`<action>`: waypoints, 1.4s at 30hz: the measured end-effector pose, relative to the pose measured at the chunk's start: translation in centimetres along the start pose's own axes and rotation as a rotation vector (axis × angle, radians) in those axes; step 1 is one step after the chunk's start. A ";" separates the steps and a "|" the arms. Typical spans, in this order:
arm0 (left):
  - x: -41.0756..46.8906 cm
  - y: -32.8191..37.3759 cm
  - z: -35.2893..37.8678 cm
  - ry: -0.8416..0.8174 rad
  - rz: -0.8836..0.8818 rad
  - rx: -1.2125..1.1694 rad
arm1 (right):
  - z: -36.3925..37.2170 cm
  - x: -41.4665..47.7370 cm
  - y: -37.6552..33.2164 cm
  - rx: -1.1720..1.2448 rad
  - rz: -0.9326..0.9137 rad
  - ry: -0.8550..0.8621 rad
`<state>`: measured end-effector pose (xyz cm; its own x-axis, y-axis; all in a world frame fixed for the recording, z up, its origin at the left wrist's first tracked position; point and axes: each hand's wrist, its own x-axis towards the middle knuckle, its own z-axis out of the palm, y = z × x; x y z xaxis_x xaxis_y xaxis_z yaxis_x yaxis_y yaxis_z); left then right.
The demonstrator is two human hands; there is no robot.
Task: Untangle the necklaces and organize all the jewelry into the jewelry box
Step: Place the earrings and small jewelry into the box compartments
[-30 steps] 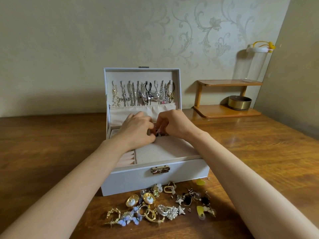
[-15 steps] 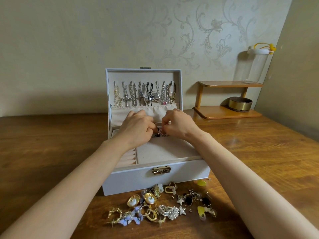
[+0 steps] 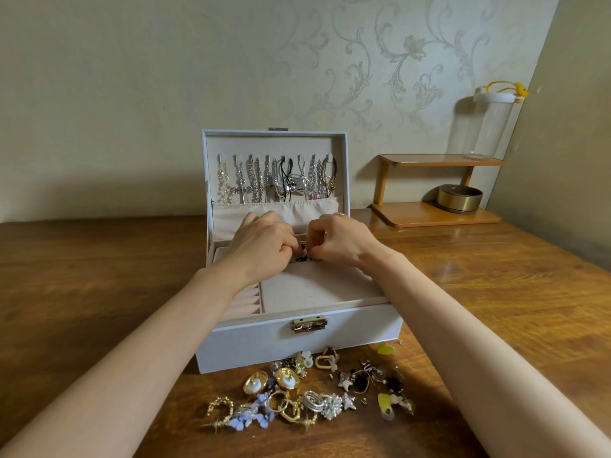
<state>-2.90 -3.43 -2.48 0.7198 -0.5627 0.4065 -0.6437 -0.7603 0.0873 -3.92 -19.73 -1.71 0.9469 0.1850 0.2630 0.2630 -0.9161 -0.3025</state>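
Both hands meet over the back of the open jewelry box (image 3: 258,350). The left hand (image 3: 261,246) and right hand (image 3: 342,242) have curled fingers pinching a small dark piece (image 3: 302,255), probably an earring being fixed to the perforated panel (image 3: 314,290). The necklaces (image 3: 277,180) already hang in the lid. Next, I judge, comes an item from the loose pile (image 3: 307,393) before the box's front wall, where the near panel lies bare.
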 end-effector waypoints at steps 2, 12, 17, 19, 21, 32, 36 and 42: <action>0.0 0.0 0.0 -0.007 0.001 0.009 | -0.1 0.0 0.0 0.014 0.004 0.000; -0.7 0.8 -0.7 0.206 -0.047 -0.060 | -0.5 -0.4 -0.2 0.231 0.008 0.142; -4.5 1.7 -1.1 0.306 -0.014 0.024 | -1.4 -3.6 -1.5 0.381 -0.134 0.136; -6.0 2.0 -1.4 0.323 0.002 0.039 | -1.7 -5.5 -2.1 0.444 -0.181 0.153; -7.4 2.8 -1.7 0.318 0.020 -0.041 | -2.3 -7.3 -2.7 0.500 -0.208 0.155; -11.0 3.0 -3.8 -0.205 0.169 -0.330 | -1.7 -11.6 -4.1 0.235 -0.224 -0.391; -11.5 2.6 -4.0 -0.358 0.166 -0.204 | -0.6 -11.7 -4.9 0.179 -0.262 -0.440; -11.6 3.3 -4.3 -0.413 0.160 -0.113 | -0.4 -11.6 -5.1 0.096 -0.247 -0.458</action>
<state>-14.51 2.00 -3.00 0.6379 -0.7696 0.0285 -0.7628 -0.6263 0.1608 -16.36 -17.38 -2.87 0.8329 0.5471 -0.0835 0.4838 -0.7930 -0.3701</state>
